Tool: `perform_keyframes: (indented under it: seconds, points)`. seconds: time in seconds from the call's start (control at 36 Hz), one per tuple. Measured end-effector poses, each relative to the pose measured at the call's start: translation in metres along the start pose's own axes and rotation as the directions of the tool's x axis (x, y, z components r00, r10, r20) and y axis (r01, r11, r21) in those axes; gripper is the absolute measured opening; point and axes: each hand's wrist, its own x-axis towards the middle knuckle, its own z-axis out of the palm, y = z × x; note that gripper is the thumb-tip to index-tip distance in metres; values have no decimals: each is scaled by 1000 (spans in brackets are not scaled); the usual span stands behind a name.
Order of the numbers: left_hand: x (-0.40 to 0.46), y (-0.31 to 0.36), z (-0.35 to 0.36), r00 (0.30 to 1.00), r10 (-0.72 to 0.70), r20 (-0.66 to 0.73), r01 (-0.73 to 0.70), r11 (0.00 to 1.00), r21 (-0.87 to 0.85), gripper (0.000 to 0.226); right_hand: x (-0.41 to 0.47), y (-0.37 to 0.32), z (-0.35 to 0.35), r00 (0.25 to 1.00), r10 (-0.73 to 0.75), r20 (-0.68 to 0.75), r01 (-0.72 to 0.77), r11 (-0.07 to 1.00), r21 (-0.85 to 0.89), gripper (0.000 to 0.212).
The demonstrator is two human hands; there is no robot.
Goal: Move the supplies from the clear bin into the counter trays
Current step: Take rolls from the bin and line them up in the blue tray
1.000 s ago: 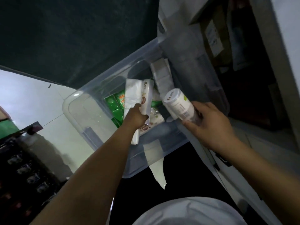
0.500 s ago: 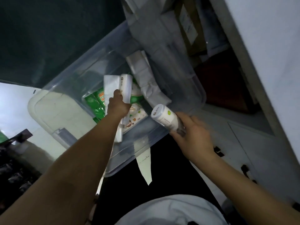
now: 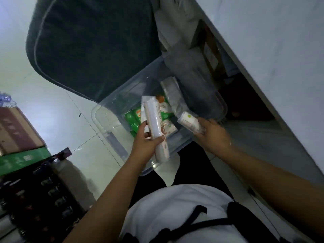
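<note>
The clear bin point(image 3: 112, 135) stands on the pale floor in front of me. Inside it lie green packets point(image 3: 131, 120), a white printed pack point(image 3: 169, 128) and a long grey-white wrapped pack point(image 3: 171, 92). My left hand point(image 3: 144, 147) grips a long white wrapped roll pack point(image 3: 155, 127), lifted above the bin's near rim. My right hand point(image 3: 213, 137) holds a white cylindrical bottle point(image 3: 190, 122) with a green dot on its cap, over the bin's right side. No counter trays are in view.
A dark cushioned seat point(image 3: 91, 42) sits behind the bin. A pale counter front point(image 3: 273, 55) runs down the right, with an open dark shelf point(image 3: 245, 104) under it. At the left are a brown and green carton point(image 3: 19, 146) and a dark rack point(image 3: 35, 199).
My left hand has lifted the long white roll pack out of the bin and toward me. My right hand keeps the bottle. The view has tilted back, so the bin appears lower.
</note>
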Motion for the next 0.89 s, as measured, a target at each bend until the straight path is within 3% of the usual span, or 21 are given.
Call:
perform_keyframes:
  seconds: [0.14, 0.28, 0.36, 0.47, 0.61, 0.75, 0.89]
  points:
    - [-21, 0, -13, 990, 57, 130, -57, 998, -8, 74, -1, -23, 6, 993, 113, -44, -111, 993, 37, 42]
    - [-36, 6, -41, 953, 163, 254, -187, 980, 73, 76, -46, -48, 16, 961, 164, -220, -132, 979, 154, 37]
    - [-50, 11, -54, 936, 160, 314, -198, 976, 90, 69, -98, -67, 18, 914, 206, -350, -101, 950, 294, 52]
    - [-74, 18, -58, 892, 214, 399, -283, 951, 123, 67, -175, -80, 21, 802, 352, -483, -100, 876, 473, 56]
    - [-114, 24, -33, 768, 327, 550, -489, 854, 176, 70, -259, -74, 18, 595, 521, -612, -66, 791, 609, 57]
    - [-163, 23, 14, 617, 352, 704, -639, 746, 187, 71, -323, -43, 12, 499, 566, -656, -72, 781, 620, 58]
    - [-215, -1, 71, 498, 352, 793, -704, 698, 132, 78, -379, 5, 24, 380, 631, -676, 57, 714, 698, 61]
